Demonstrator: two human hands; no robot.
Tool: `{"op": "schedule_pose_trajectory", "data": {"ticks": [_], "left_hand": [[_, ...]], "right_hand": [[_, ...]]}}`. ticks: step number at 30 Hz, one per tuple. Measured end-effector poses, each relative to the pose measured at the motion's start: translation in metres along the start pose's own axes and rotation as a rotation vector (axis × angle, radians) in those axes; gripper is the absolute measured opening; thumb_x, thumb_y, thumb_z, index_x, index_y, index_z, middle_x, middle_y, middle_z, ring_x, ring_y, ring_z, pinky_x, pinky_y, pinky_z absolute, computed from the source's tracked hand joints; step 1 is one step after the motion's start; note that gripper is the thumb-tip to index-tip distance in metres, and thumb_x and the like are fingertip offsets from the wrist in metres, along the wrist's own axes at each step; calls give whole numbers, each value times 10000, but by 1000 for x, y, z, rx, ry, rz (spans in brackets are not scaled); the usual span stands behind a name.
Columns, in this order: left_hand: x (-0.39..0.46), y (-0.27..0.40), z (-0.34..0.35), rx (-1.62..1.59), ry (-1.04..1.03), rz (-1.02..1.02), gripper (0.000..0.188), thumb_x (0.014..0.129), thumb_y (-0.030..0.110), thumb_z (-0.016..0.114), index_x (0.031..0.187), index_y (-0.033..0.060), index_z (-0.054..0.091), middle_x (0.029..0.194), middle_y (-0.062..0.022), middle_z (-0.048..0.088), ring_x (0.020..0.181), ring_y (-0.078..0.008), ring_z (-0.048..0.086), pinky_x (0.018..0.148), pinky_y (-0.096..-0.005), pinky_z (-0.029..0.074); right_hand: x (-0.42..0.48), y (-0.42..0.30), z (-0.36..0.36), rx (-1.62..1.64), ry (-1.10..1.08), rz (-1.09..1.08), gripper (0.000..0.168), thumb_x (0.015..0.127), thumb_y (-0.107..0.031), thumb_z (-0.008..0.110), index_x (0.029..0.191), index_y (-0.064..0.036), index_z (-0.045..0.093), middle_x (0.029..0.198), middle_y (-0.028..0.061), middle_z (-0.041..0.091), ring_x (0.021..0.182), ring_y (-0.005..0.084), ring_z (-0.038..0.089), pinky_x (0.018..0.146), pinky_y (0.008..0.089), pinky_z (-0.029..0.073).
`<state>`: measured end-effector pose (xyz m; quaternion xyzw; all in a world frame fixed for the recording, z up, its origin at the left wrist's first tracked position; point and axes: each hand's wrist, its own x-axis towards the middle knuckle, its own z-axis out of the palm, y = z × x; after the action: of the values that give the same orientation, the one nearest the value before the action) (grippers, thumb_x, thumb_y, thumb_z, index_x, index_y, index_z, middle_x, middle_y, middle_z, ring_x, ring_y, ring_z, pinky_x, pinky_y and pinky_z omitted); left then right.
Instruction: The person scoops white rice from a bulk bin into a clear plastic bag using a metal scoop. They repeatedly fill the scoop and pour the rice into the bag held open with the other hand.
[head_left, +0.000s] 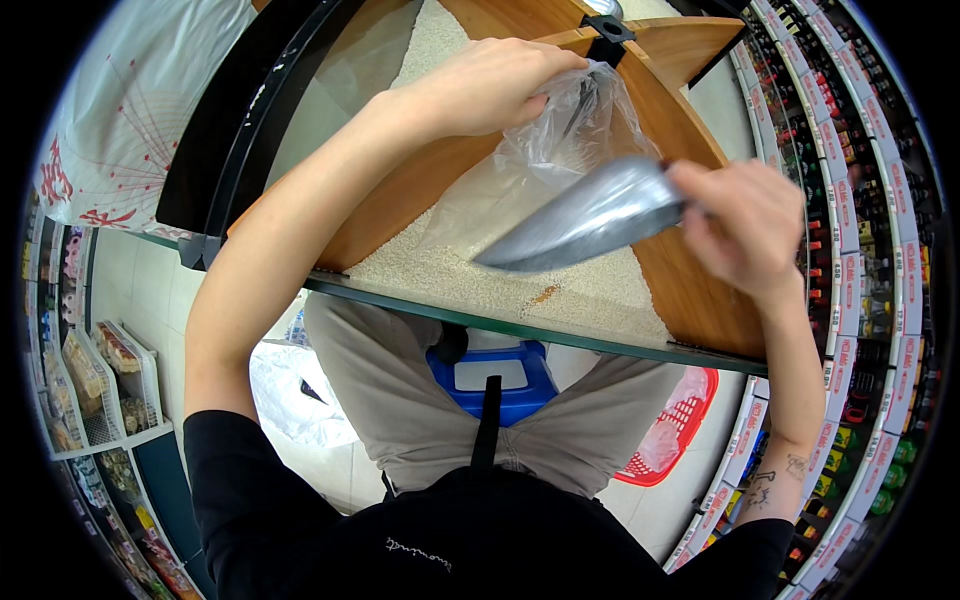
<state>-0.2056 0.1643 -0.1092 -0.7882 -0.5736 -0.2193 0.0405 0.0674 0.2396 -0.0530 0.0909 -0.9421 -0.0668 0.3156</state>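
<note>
My left hand (499, 86) pinches the upper edge of a clear plastic bag (547, 150), which hangs over the middle bin. Inside that bin lies a bed of pale grain, apparently rice (480, 277); a small brown patch shows near its front. My right hand (739, 221) grips a metal scoop (585, 221) by its handle, its tip pointing left and down in front of the bag's lower part. The scoop and hand are slightly blurred. Whether the scoop holds grain is hidden.
Wooden dividers (679, 277) flank the bin, with a green-edged clear front panel (525, 330) before my lap. A blue container (495, 382) stands between my legs, a red basket (675, 435) to the right. Shelves of bottles (862, 300) line the right; a large printed sack (142, 112) is upper left.
</note>
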Motion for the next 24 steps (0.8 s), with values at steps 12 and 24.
{"op": "schedule_pose_trajectory", "data": {"ticks": [12,24], "left_hand": [[-1,0,0,3,20,3,496,845,25,572,1339,46,527,1104,-179,662,951,-327,653,837,-404,523],[-2,2,0,44,1,-4,484,850,17,568,1332,22,526,1193,-177,645,1000,-323,653,879,-393,535]], "right_hand": [[-57,-12,74,-104,-936,156,245,762,-58,653,1007,-61,631,693,77,659,690,262,678,604,377,522],[-60,-20,81,43,-1247,264,290,784,-43,651,1056,12,568,716,178,663,697,325,685,633,439,537]]}}
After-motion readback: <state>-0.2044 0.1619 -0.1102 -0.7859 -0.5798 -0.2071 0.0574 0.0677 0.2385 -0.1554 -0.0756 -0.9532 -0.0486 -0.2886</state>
